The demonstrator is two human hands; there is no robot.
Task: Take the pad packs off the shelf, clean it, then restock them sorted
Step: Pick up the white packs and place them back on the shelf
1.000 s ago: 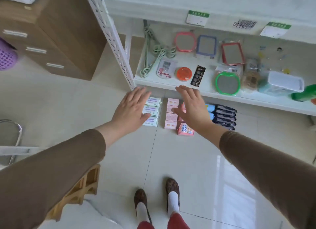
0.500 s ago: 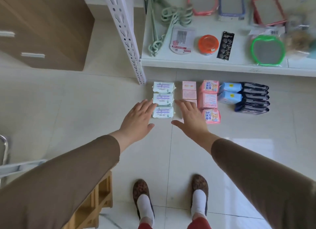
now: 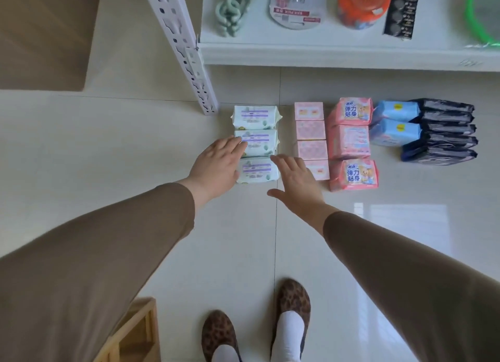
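Observation:
Pad packs lie in sorted columns on the tiled floor below the white shelf (image 3: pixel 338 54): three white-green packs (image 3: pixel 255 117), several small pink boxes (image 3: pixel 309 129), three larger pink packs (image 3: pixel 350 142), two blue packs (image 3: pixel 395 130) and a stack of dark navy packs (image 3: pixel 446 134). My left hand (image 3: pixel 216 167) reaches down with straight fingers at the left side of the white-green column, fingertips over the middle pack. My right hand (image 3: pixel 296 183) is spread flat between the nearest white-green pack and the nearest pink box. Neither hand holds anything.
The shelf carries green hangers (image 3: pixel 232 10), a round card pack (image 3: pixel 296 8), an orange tub (image 3: pixel 361 3), a black card (image 3: pixel 401 10) and a green-rimmed mirror (image 3: pixel 484 18). A perforated white post (image 3: pixel 184 45) stands left of the packs. A wooden stool (image 3: pixel 132 334) is beside my feet.
The view has tilted down and closed in on the floor. Both hands have dropped from shelf height to the white-green packs, staying open.

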